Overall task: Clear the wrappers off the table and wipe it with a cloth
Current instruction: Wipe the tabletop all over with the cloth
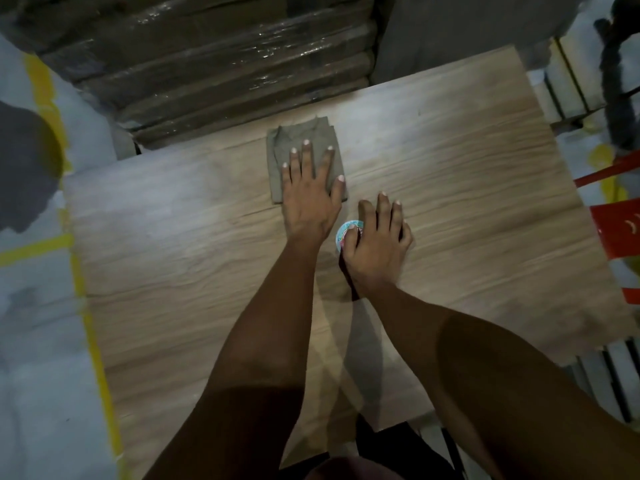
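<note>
A folded grey-green cloth lies on the wooden table near its far edge. My left hand rests flat on the cloth with its fingers spread. Just to the right, my right hand lies palm down on the table over a small round wrapper printed in light blue and pink. Only the wrapper's left part shows, under my thumb and index finger. Whether the fingers pinch it or only press it is not clear.
A stack of shrink-wrapped cartons stands right behind the table's far edge. Red plastic furniture sits off the right side. Yellow tape lines mark the grey floor on the left.
</note>
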The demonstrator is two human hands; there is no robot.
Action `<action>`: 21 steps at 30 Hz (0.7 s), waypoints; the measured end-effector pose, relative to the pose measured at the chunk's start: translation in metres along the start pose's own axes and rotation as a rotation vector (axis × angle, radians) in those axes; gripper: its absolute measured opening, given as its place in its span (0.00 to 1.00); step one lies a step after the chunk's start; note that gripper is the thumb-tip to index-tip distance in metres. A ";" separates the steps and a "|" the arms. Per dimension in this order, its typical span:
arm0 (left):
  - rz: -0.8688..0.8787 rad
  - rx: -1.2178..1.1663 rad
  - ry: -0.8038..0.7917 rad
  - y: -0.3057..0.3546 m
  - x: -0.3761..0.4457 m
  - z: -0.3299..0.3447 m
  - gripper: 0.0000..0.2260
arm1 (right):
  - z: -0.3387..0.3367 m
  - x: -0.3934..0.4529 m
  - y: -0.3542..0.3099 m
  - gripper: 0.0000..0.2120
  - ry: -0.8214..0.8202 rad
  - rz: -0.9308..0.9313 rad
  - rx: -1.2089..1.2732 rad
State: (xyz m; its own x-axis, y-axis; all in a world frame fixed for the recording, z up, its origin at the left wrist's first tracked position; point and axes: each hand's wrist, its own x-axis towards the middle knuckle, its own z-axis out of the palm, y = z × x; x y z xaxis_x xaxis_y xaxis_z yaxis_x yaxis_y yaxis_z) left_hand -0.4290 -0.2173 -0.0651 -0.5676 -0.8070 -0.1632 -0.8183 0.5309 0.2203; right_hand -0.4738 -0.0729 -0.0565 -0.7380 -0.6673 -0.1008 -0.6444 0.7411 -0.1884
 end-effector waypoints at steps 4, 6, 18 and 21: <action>-0.069 0.013 0.057 -0.015 -0.016 -0.006 0.32 | -0.002 0.000 -0.001 0.26 -0.001 0.010 0.022; -0.153 0.012 0.075 -0.025 -0.024 -0.011 0.35 | -0.002 0.000 -0.001 0.26 -0.009 0.009 0.020; -0.017 0.001 -0.001 -0.018 0.044 -0.010 0.32 | 0.000 0.000 -0.001 0.27 0.009 0.028 -0.007; 0.011 0.046 -0.002 -0.033 0.047 -0.012 0.33 | -0.001 -0.001 -0.001 0.27 0.011 0.019 -0.014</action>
State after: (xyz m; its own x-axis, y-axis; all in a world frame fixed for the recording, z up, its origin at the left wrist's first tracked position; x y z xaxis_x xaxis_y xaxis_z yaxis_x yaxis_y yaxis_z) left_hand -0.4277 -0.2758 -0.0680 -0.5766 -0.8006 -0.1627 -0.8153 0.5512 0.1774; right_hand -0.4729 -0.0731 -0.0555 -0.7521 -0.6524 -0.0936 -0.6331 0.7546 -0.1725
